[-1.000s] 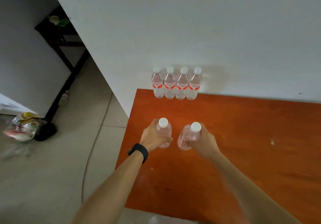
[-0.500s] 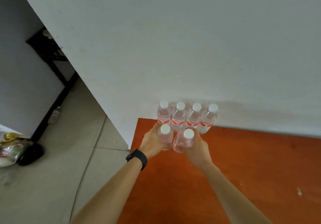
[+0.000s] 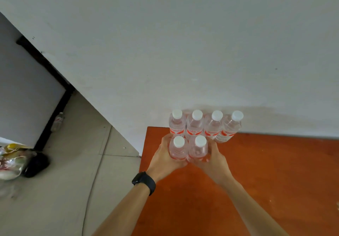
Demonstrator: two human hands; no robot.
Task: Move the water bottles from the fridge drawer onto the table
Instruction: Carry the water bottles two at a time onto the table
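The left hand (image 3: 164, 160) grips the left bottle (image 3: 178, 150) and the right hand (image 3: 214, 160) grips the right bottle (image 3: 199, 149), fingers curled round each, just near of the four-bottle row (image 3: 205, 125) on the table (image 3: 275, 171).

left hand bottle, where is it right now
Head view: the left bottle, gripped by the left hand, is near the table's back left corner, beside the right bottle in the right hand and just in front of the row of four by the wall.

Six water bottles (image 3: 194, 125) at the table's (image 3: 275, 162) far left corner: four in a row along the far edge, two in front.
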